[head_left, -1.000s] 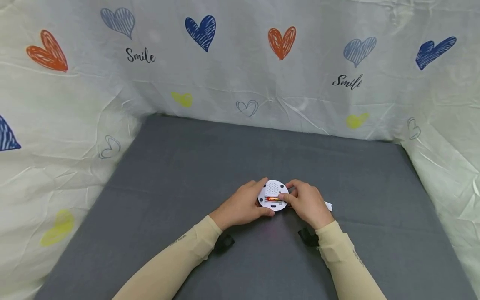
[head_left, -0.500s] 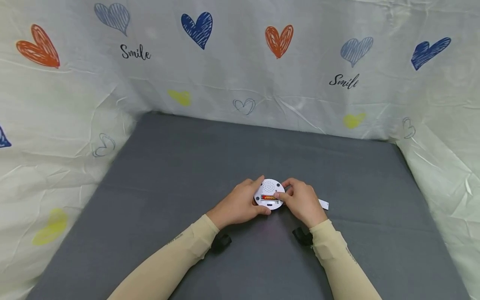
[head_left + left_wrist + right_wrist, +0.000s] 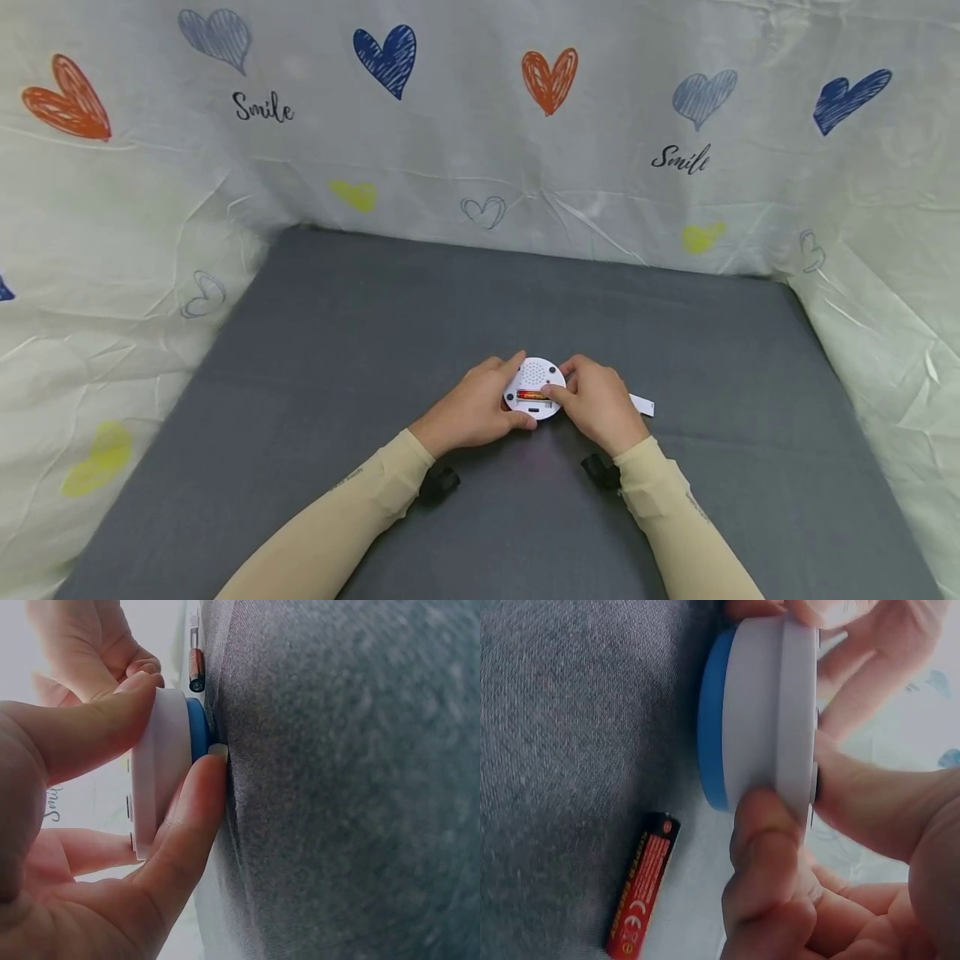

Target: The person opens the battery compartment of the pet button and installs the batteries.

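A round white battery-powered device [image 3: 535, 369] is held face down, tilted, just over the grey table; its perforated back shows. On its underside is a blue part [image 3: 714, 720]. My left hand [image 3: 474, 408] grips the left rim, thumb at the near edge and fingers at the far side. An orange-red battery [image 3: 528, 396] lies in the open compartment. My right hand [image 3: 600, 407] pinches the right side of the device, its thumb over the battery's right end and a curled finger against the side wall.
A second red battery [image 3: 643, 885] lies on the table beside the device, hidden behind my right hand in the head view. Right of that hand is a white strip-like piece [image 3: 642, 406]. A white curtain [image 3: 450, 150] with printed hearts borders the grey tabletop [image 3: 420, 317].
The head view has shifted slightly, moving everything a little left in it. Both hands keep their hold, and more of the white piece shows beside my right hand.
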A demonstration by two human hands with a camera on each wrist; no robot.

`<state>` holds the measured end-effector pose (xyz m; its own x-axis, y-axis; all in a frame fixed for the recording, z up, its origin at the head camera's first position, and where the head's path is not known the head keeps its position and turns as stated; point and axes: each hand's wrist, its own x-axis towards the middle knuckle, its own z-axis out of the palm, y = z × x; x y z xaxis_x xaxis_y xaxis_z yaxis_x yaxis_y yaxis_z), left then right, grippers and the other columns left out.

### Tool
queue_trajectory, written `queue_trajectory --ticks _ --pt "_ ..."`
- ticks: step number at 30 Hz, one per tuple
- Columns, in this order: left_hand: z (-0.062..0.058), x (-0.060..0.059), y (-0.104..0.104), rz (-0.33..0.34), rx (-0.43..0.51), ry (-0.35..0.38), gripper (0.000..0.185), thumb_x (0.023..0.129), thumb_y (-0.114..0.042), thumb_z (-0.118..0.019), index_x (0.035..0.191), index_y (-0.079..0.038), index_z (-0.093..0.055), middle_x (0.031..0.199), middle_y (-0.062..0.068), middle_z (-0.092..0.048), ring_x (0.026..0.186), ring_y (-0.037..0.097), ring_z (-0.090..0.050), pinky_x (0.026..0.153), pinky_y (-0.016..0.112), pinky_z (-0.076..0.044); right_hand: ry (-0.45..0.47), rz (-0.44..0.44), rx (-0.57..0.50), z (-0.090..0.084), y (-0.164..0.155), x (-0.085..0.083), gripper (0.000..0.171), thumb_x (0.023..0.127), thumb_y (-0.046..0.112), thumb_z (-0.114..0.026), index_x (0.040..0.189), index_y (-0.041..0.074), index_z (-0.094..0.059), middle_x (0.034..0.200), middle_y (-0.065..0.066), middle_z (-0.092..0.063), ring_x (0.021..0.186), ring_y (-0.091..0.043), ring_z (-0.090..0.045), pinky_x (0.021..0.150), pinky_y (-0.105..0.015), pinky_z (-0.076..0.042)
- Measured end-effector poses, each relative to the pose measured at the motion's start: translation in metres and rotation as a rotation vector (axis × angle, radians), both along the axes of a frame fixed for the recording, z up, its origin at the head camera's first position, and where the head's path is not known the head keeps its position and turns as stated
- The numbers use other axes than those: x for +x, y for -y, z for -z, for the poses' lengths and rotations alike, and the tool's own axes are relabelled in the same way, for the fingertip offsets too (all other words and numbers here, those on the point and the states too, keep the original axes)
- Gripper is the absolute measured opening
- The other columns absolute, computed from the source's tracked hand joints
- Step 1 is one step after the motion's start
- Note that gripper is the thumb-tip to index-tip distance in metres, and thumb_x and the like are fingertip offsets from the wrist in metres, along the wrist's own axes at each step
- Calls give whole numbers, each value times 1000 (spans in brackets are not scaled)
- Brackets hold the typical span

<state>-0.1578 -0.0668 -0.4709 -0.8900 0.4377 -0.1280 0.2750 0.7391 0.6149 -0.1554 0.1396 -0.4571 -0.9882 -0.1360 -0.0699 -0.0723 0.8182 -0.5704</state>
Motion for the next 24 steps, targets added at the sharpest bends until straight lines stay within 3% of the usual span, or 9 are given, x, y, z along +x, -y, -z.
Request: queue_trajectory --ticks 7,13,19,24 --pt "-1 -1 0 -25 4 4 100 91 -38 -89 170 -10 -34 142 16 -61 103 20 -60 87 36 -54 -64 -30 3 0 -2 0 32 99 27 -80 118 2 -74 71 -2 -64 59 -15 -54 60 -31 -42" --pt "2 1 -1 -62 7 30 100 90 -40 -89 171 -16 -35 147 14 -60 109 21 -60 93 39 -53 -51 -35 37 -9 -25 -2 19 106 22 -71 117 9 -80 93 -5 -78 72 -16 -63 67 -35 -50" --pt "4 0 -1 -71 35 31 101 89 -42 -90 171 -19 -35 142 9 -61 108 20 -60 95 39 -52 0 -46 108 -14 -41 -4 16 98 15 -80 113 10 -81 100 -5 -80 88 -22 -72 82 -45 -57" --pt "3 -1 -1 -69 49 22 101 89 -42 -91 170 -19 -36 138 8 -62 106 19 -60 94 39 -53 10 -84 119 -12 -40 -6 16 91 16 -87 105 12 -81 94 -3 -79 87 -21 -70 83 -45 -56"
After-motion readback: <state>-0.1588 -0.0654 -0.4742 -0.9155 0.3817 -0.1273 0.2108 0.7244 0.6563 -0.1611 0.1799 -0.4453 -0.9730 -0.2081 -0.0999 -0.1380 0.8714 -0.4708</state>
